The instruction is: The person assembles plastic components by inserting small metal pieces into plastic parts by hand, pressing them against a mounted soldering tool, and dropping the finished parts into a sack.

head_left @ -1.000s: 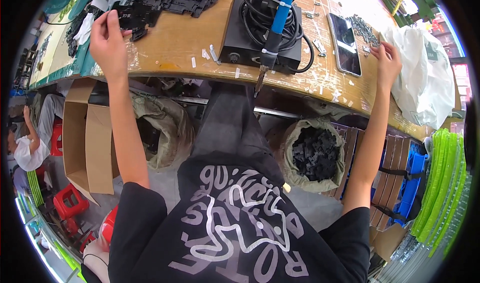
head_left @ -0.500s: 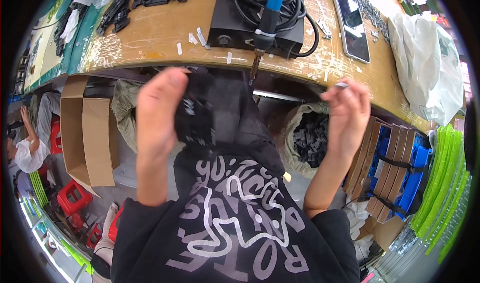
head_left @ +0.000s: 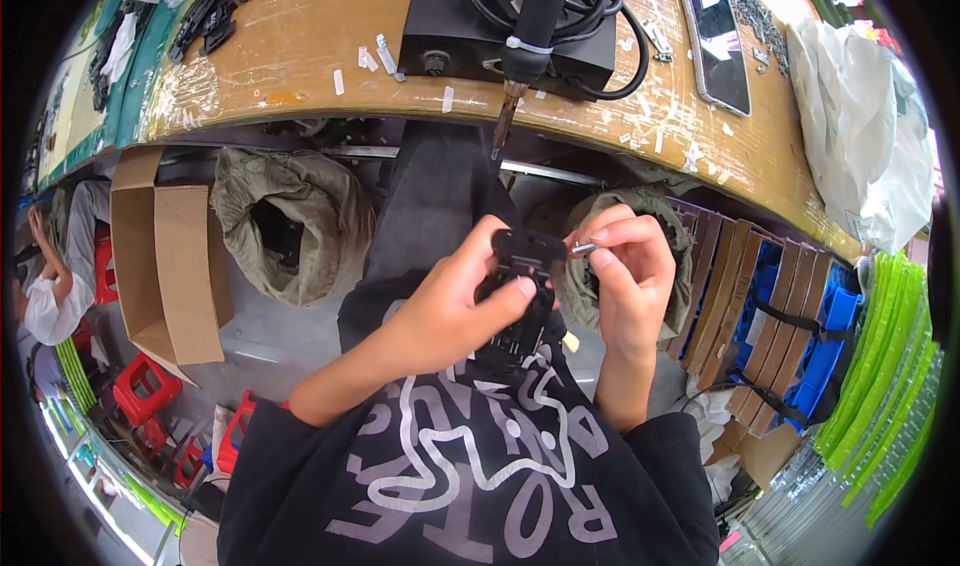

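In front of my chest, my left hand is closed around a black moulded plastic part, its thumb lying across the face. The part is tilted, and some of it is hidden by my fingers. Just to its right, my right hand pinches a small silvery metal piece between thumb and fingertips. That piece is close to the part's upper right edge; whether they touch I cannot tell. Beyond my hands, a soldering-type iron with a blue and black handle points downward past the table edge.
A black box with coiled cable stands on the wooden table. A phone, small metal pieces and a white bag lie to the right. Below are two sacks, an open carton and a red stool.
My left hand has moved right with the black part, and my right hand has come left and down with the metal piece. The two hands are now close together.
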{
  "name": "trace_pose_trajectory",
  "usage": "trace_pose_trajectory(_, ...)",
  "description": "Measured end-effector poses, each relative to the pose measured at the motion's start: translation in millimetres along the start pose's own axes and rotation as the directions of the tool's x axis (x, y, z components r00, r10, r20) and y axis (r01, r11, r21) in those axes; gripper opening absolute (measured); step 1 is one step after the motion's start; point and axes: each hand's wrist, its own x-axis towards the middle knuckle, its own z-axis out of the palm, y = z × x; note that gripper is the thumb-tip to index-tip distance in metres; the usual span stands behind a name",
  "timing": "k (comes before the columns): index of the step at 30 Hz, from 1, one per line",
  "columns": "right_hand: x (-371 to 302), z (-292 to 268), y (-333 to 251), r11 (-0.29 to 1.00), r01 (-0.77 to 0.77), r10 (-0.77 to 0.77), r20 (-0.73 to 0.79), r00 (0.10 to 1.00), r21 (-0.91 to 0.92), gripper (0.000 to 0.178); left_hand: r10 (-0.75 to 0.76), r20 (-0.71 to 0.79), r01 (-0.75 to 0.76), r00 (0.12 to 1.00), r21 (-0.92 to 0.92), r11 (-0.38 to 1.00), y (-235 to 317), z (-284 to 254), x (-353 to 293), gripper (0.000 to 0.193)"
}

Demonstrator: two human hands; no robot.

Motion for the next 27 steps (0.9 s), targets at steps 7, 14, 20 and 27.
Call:
trace_pose_trajectory(7, -1, -5, 2, 0.998, -0.059, 0.058, 0.091, 0.994, 0.011, 0.013, 0.019, -0.024, -0.006, 1.000, 0.442, 0.897, 9, 7, -1, 0.025)
trace_pose_trajectory(14, -2, -5, 6, 0.995, -0.087, 0.093, 0.166, 0.982, -0.039, 0.014, 0.152, -0.006, -0.120, 0.988, 0.582, 0.804, 3, 7, -3, 0.024)
trace_pose_trajectory(20, -3, -9, 6, 0.986, -0.006, 0.042, 0.212, 0.976, -0.169, 0.015, 0.206, 0.031, -0.169, 0.978, 0.695, 0.699, 9, 8, -4, 0.015)
trace_pose_trajectory(27, -9, -7, 15, 0.995, 0.033, -0.018, 0.153, 0.988, -0.099, 0.016, 0.334, 0.090, -0.280, 0.938, 0.764, 0.581, 5, 7, -2, 0.016)
